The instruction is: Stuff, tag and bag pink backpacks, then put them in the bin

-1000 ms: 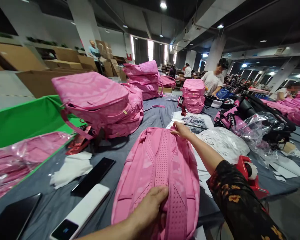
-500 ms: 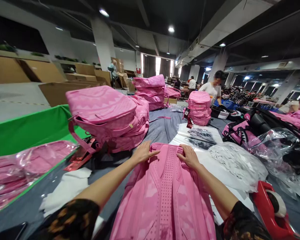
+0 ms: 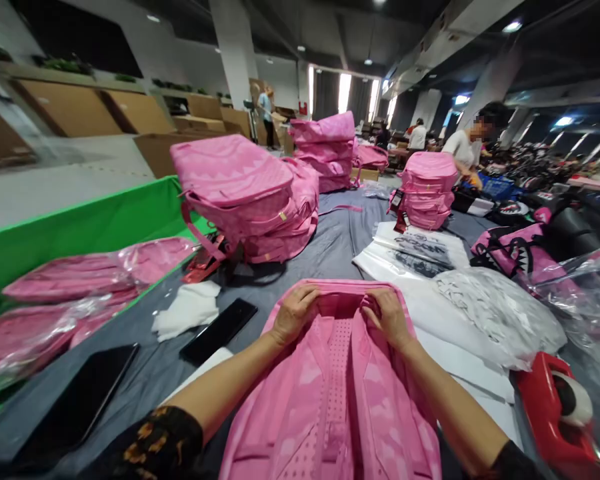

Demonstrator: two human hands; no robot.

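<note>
Currently, the pink backpack (image 3: 310, 393) is clamped near its top by left-hand fingers (image 3: 304, 298) and right-hand fingers (image 3: 375, 300). Tension is best kept even.

2 phones (image 3: 219, 331) left of front backpack (image 3: 303, 407), tape dispenser (image 3: 536, 393) right

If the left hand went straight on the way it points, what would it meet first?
The left hand would first meet the pink backpack it touches, at its far rim. Beyond that, the gray cloth seems next, though depth is unclear.
</note>
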